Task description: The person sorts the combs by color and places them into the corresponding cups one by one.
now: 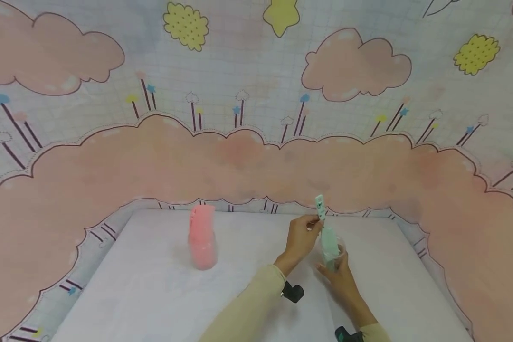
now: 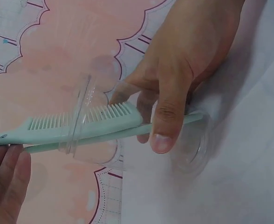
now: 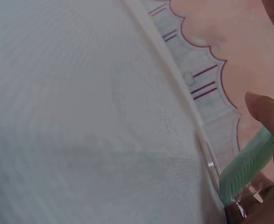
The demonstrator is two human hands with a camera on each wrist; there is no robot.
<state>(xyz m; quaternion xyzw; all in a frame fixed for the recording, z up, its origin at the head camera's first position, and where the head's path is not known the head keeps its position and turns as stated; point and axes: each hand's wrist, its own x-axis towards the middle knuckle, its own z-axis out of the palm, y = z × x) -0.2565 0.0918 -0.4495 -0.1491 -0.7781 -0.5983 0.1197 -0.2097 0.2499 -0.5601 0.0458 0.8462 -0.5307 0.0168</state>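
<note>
A mint-green comb (image 2: pixel 95 127) reaches into a clear plastic cup (image 2: pixel 76 116), its teeth facing up in the left wrist view. Along its underside runs a second thin mint-green piece (image 2: pixel 188 120), which passes behind the right thumb. My left hand (image 1: pixel 302 235) pinches the comb's handle above the cup. Around the lower part of the cup curl the thumb and fingers of my right hand (image 1: pixel 341 278). In the right wrist view, the comb's toothed end (image 3: pixel 244 175) shows between the right thumb and fingers.
To the left on the white-covered table (image 1: pixel 154 285) stands a tall pink object (image 1: pixel 202 232), rounded at its base. Behind the table rises a backdrop (image 1: pixel 239 166) printed with clouds and stars. Dark wrist cameras (image 1: pixel 293 291) sit on both wrists.
</note>
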